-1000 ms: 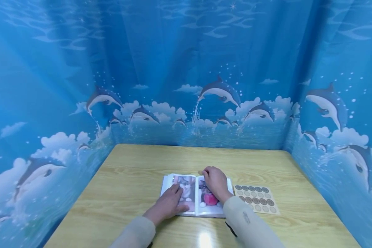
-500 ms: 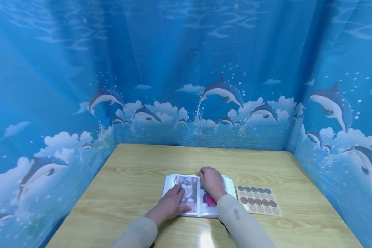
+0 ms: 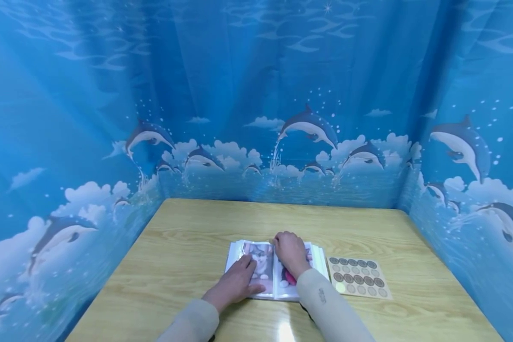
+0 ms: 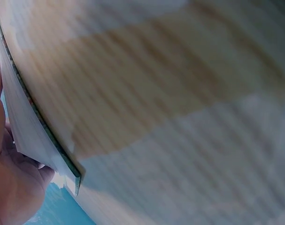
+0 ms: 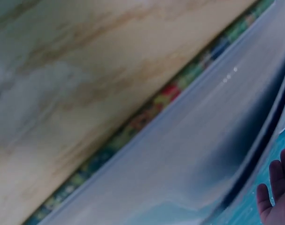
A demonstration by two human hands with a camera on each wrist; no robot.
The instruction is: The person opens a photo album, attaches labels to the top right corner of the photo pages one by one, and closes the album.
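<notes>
A small photo album [image 3: 233, 259] lies spread on the table, with cat photos in its clear sleeves. My left hand [image 3: 236, 281] rests flat on the left page, over the lower part of a photo [image 3: 262, 266]. At the top of the right page, beside the spine, my right hand [image 3: 291, 251] has its fingers curled, pinching a small tan round sticker [image 3: 271, 241] whose outline is mostly hidden. The right wrist view catches the album's edge [image 5: 180, 154] with several fingers [image 5: 277, 180] beyond it. To the album's right lies a sheet of round stickers [image 3: 359, 277].
The wood-grain table [image 3: 188, 237] extends around the album on all sides. Blue curtains [image 3: 222, 95] with dolphins enclose its back and sides. On the sticker sheet, dark and pale rounds alternate in rows, with one bright bare spot at the lower left.
My right hand has shifted left and slightly down, from over the right photo toward the spine. The left hand stays on its page; the head view has shifted slightly.
</notes>
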